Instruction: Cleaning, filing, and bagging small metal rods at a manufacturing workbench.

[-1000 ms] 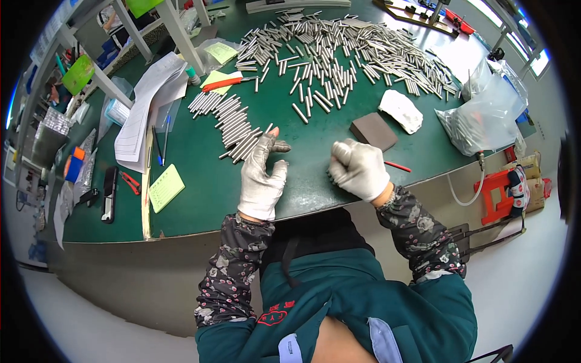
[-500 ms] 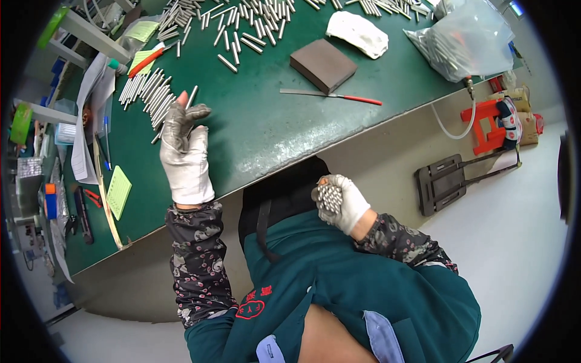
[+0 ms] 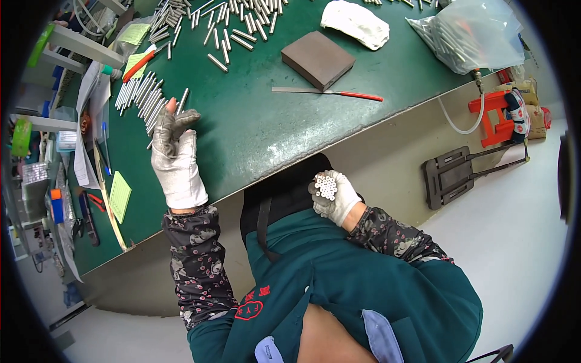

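Observation:
My right hand (image 3: 336, 200), in a white glove with grey fingers, is closed around a bundle of metal pins (image 3: 325, 187). Their round ends face up, and the hand is in front of my lap, off the table edge. Over the left part of the green table, my left hand (image 3: 175, 154), gloved the same way with one bare fingertip, has its fingers apart. It is beside a row of metal pins (image 3: 140, 95) laid side by side. One single pin (image 3: 183, 100) lies just beyond its fingers; whether they touch it is hard to see.
More loose pins (image 3: 242, 24) are scattered at the back. A brown block (image 3: 318, 59), a red-handled file (image 3: 357, 95), a white cloth (image 3: 356, 23) and a plastic bag of pins (image 3: 466, 39) lie to the right. Orange-handled pliers (image 3: 138, 65) and a yellow notepad (image 3: 120, 196) are left.
The bundle in my right hand has tilted, so its pin ends now face up more directly. My left hand stays beside the row, with only a slight shift. The whole view has moved a little.

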A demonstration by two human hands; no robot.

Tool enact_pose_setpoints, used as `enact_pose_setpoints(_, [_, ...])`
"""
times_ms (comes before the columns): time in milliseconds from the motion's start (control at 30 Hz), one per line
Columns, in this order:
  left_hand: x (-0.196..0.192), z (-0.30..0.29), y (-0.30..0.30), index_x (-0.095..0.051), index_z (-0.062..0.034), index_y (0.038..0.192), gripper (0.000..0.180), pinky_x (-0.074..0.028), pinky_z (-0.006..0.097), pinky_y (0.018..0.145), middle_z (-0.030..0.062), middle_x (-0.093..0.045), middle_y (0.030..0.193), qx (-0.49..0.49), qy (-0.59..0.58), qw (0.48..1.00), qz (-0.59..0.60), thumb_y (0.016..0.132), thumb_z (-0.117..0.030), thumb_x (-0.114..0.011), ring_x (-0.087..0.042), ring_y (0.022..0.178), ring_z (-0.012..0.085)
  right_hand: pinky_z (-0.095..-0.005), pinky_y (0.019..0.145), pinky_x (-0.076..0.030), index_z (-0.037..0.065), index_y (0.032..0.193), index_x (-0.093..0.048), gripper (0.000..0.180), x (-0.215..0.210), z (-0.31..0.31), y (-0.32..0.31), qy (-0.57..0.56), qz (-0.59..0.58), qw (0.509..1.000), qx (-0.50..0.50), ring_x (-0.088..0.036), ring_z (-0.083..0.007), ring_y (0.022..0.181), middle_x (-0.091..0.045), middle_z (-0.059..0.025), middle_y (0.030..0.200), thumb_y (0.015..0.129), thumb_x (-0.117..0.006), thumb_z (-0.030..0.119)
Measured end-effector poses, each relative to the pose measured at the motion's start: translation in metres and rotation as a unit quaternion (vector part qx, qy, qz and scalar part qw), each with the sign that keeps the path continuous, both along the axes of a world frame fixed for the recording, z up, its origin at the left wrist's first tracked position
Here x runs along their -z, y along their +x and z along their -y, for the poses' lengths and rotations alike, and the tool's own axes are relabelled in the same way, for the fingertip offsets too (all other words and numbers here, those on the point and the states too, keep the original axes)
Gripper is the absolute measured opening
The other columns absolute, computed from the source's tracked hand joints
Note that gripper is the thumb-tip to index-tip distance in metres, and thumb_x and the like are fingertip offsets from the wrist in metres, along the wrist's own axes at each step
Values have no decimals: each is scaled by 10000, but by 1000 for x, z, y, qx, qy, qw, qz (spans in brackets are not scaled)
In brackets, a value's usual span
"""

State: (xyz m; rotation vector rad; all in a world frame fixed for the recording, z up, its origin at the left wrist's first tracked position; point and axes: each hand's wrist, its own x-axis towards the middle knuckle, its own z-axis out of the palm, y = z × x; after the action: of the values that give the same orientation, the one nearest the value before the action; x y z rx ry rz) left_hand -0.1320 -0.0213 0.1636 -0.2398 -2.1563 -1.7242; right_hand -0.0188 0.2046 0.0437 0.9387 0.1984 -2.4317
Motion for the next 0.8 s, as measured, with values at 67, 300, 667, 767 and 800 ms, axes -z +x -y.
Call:
enact_pose_setpoints(67, [-3,0,0,-467,-57,1225,538,-442,280,844,90,-600,986,13,24,1000,-4,733,158,-445,-578,896,144,-239,462,-417,79,737,-514,141,-22,-2,-3,21,-34,998,-41,-524,-152,521,-545,-32,644,823,-492,189])
enact_pose_setpoints(300, [5,1,-4,-475,-77,1227,536,-436,289,855,78,-610,954,43,12,998,-53,749,163,-434,-583,881,141,-219,511,-424,28,753,-545,50,-142,-5,-45,525,-505,676,-112,-530,-121,556,-537,-59,638,770,-526,71])
enact_pose_setpoints(667, [-10,-7,-3,-215,-121,1375,775,-428,229,822,78,-510,1107,257,-20,961,104,707,36,-575,-509,1020,166,-355,499,-453,73,735,-519,118,-147,30,-117,759,-636,100,-101,-579,-246,592,-546,-76,652,696,-574,170])
enact_pose_setpoints(767, [-21,-21,-7,5,-201,1407,1018,-427,262,841,97,-451,1189,382,62,900,198,664,22,-654,-495,1051,208,-356,494,-448,68,711,-514,107,-158,29,-121,737,-655,159,-48,-570,-255,578,-537,-81,632,679,-574,150])
enact_pose_setpoints(800, [-21,-23,-10,43,-176,1402,1076,-422,274,858,115,-445,1213,417,94,860,277,640,-4,-698,-473,1094,203,-357,486,-439,62,698,-512,94,-165,29,-120,711,-677,189,-6,-551,-264,549,-521,-85,600,648,-579,103])
